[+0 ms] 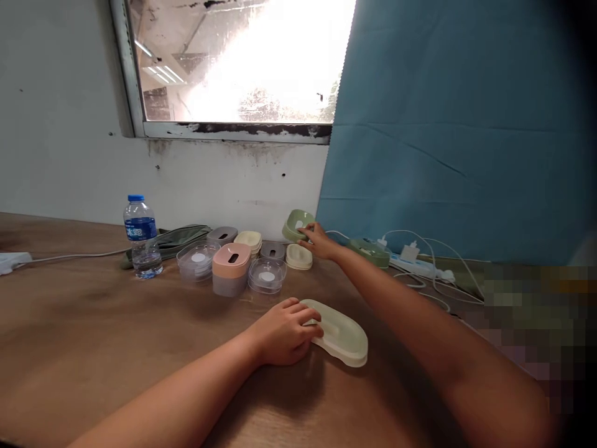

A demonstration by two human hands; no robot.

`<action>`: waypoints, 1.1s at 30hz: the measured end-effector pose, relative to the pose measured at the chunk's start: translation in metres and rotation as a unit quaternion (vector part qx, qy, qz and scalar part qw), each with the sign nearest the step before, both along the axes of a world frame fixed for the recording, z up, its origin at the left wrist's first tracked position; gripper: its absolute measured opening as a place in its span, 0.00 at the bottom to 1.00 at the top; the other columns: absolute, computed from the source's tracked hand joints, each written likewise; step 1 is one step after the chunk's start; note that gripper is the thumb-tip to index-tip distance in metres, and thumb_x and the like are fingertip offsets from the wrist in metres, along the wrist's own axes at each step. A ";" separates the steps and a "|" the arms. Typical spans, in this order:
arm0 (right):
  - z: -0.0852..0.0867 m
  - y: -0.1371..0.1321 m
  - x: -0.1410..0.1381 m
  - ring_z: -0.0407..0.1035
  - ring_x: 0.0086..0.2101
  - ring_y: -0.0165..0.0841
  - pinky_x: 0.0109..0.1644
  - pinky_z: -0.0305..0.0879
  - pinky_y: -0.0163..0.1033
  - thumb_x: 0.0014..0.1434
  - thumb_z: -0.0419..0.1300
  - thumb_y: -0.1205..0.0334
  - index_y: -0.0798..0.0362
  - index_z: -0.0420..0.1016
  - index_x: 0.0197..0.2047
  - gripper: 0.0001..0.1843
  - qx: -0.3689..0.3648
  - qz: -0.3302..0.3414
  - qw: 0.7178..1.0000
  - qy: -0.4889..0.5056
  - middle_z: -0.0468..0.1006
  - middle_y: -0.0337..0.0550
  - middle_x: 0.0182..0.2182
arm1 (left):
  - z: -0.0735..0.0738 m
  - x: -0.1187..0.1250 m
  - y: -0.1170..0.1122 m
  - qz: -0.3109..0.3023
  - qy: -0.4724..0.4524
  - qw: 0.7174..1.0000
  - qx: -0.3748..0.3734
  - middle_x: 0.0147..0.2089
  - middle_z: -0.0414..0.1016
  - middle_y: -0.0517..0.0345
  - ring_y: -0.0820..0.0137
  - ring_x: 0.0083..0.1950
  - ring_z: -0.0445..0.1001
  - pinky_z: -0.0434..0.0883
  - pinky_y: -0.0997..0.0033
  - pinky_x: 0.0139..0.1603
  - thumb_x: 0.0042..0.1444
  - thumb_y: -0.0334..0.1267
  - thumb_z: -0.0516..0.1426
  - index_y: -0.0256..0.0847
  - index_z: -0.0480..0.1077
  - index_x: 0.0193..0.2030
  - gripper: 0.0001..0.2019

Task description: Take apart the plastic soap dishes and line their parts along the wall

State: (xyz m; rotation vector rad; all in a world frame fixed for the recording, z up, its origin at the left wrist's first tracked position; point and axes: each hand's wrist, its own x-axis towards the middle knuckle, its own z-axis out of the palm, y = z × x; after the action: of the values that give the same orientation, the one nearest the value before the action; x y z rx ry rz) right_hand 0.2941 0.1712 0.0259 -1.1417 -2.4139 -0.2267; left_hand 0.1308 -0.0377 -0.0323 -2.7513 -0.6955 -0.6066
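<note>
My left hand (285, 331) rests on the wooden table (93, 348) with its fingers curled over the near end of a pale green oval lid (342, 336) that lies flat there. My right hand (318, 241) reaches far forward to the wall and pinches a green oval container part (295, 223), which is tilted up off the table. Just below that hand sits a cream lid (298, 257). To the left stand a pink-lidded box (231, 269), two clear tubs (198, 259) (267, 275), grey lids (222, 235) and stacked cream lids (249, 240).
A water bottle (140, 238) with a blue cap stands at the left, in front of a dark green pouch (180, 238). A white power strip (420, 266) with chargers and loose cables lies at the right under a blue curtain (457, 124). Another green part (372, 252) lies beside it.
</note>
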 end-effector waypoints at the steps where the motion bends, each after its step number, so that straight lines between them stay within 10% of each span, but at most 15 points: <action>1: -0.002 0.011 -0.009 0.55 0.50 0.43 0.56 0.53 0.47 0.57 0.53 0.57 0.54 0.62 0.55 0.23 -0.005 0.004 1.000 -0.010 0.57 0.51 0.46 | 0.000 0.000 0.000 0.000 0.003 1.000 0.003 0.50 0.68 0.55 0.68 0.47 0.67 0.57 0.66 0.53 0.54 0.34 0.49 0.41 0.68 0.43 0.11; 10: -0.034 0.043 -0.054 0.59 0.49 0.42 0.54 0.54 0.44 0.57 0.56 0.57 0.54 0.64 0.56 0.24 -0.060 0.049 0.992 -0.097 0.61 0.53 0.49 | -0.004 -0.001 0.003 0.001 0.012 1.000 0.009 0.52 0.66 0.55 0.67 0.47 0.67 0.57 0.65 0.53 0.54 0.36 0.48 0.41 0.68 0.44 0.13; 33: -0.047 0.012 -0.047 0.60 0.47 0.41 0.53 0.54 0.45 0.59 0.54 0.57 0.55 0.63 0.55 0.22 0.002 0.148 0.983 -0.112 0.67 0.51 0.49 | -0.007 -0.001 0.005 0.000 0.002 1.000 -0.012 0.53 0.66 0.54 0.66 0.47 0.68 0.59 0.65 0.51 0.53 0.35 0.49 0.41 0.68 0.44 0.13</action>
State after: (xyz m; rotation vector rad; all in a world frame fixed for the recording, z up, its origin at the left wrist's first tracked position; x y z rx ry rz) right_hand 0.2469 0.1836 -0.0214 -0.7746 -2.7405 -0.2739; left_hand 0.1299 -0.0325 -0.0392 -2.7726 -0.7071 -0.5951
